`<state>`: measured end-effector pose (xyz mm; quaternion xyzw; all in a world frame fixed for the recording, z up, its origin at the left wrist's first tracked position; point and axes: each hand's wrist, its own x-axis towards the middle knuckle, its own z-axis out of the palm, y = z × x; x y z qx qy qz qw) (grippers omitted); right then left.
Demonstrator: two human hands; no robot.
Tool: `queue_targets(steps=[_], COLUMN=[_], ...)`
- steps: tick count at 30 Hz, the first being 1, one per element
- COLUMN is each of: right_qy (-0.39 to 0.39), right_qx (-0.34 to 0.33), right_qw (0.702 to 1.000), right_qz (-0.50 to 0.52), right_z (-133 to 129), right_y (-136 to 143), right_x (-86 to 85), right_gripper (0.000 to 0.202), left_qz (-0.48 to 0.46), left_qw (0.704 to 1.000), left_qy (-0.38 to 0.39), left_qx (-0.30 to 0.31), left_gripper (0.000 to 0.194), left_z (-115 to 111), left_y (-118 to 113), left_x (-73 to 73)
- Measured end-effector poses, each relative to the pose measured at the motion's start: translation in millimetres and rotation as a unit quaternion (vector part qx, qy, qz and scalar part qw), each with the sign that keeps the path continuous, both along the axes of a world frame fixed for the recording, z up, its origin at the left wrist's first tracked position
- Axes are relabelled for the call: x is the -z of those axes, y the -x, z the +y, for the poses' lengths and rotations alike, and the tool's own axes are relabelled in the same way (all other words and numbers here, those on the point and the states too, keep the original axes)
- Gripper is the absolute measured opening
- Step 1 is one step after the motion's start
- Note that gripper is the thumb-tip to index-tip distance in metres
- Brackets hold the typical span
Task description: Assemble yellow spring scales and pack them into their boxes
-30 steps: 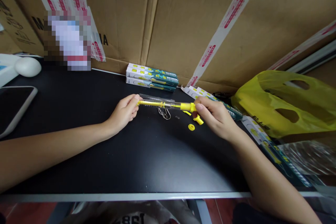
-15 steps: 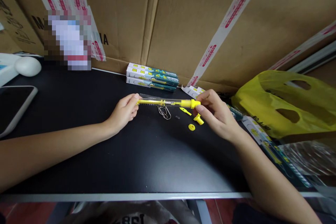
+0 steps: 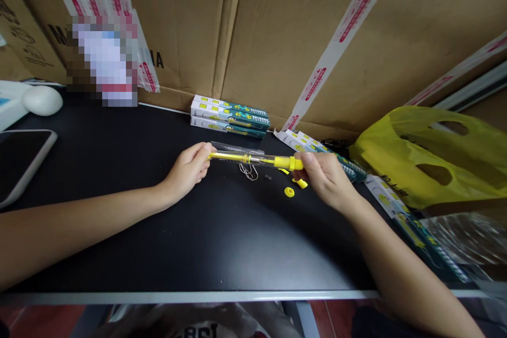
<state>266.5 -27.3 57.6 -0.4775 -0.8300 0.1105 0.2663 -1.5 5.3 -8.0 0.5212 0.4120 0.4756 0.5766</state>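
- Evidently, in the head view, the clear tube [image 3: 257,159] is held level across the middle of the frame, above the counter [image 3: 198,253], a yellow rod inside it.
- Left hand [image 3: 192,161], left of centre: fingers closed on the tube's left end.
- Right hand [image 3: 325,171], right of centre: fingers gripping the yellow end piece [image 3: 288,162] at the tube's right end.
- Step in hand, as judged: working the end piece at the tube's mouth. The next move would call for a steady left grip and the two kept in line.
- Count, centre of frame, below the tube: one small spring [image 3: 268,176], one yellow ring [image 3: 289,191], two other yellow pieces [image 3: 301,184], partly hidden; wire clips [image 3: 248,172], overlapping, number uncertain.
- Count, upper centre: one stack of boxes [image 3: 229,116], at least three.
- Count, right: one yellow bag [image 3: 396,169], one separate box [image 3: 415,227] below it.
- Count, far left: one phone [image 3: 19,166].
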Motion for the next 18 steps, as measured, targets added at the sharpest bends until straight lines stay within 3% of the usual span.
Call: queue_targets(steps=[5, 7, 13, 18], right_qy=[0.026, 0.038, 0.027, -0.016], right_qx=[-0.035, -0.047, -0.039, -0.029], right_qw=[0.995, 0.993, 0.998, 0.999], right_qz=[0.087, 0.102, 0.052, -0.009], right_z=[-2.8, -3.6, -2.6, -1.7], right_y=[-2.4, -2.6, -3.0, 0.1], right_x=[-1.0, -0.2, 1.4, -1.0], right_gripper=[0.022, 0.018, 0.018, 0.037], left_qz=[-0.008, -0.008, -0.003, 0.007], left_qw=[1.0, 1.0, 1.0, 1.0], left_qy=[0.008, 0.008, 0.003, -0.003], left_qx=[-0.012, -0.013, -0.007, 0.0], left_gripper=[0.024, 0.024, 0.024, 0.024], left_z=[1.2, 1.2, 1.0, 0.6], left_y=[0.2, 0.5, 1.2, 0.9], left_x=[1.7, 2.2, 2.2, 1.4])
